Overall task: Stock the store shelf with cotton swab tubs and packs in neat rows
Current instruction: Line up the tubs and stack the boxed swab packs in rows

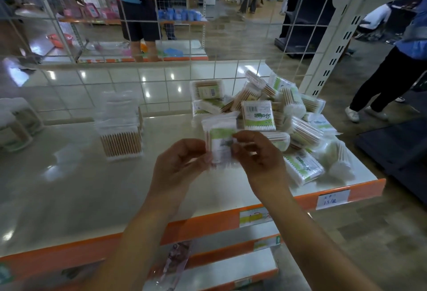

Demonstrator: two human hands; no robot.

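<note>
Both my hands hold one clear cotton swab pack (220, 138) with a green and white label, upright above the white shelf (69, 186). My left hand (178, 166) pinches its left edge and my right hand (258, 159) pinches its right side. Behind it, at the shelf's right end, lies a loose pile of several similar packs (288, 119). A clear tub of wooden-stick swabs (121, 133) stands upright left of centre. More swab tubs (16, 122), blurred, stand at the far left.
A white wire grid (138, 36) backs the shelf. The orange front edge (231, 219) carries price tags, with lower shelves beneath. A person (392, 71) stands close at the right; another in red (136, 2) stands beyond the grid.
</note>
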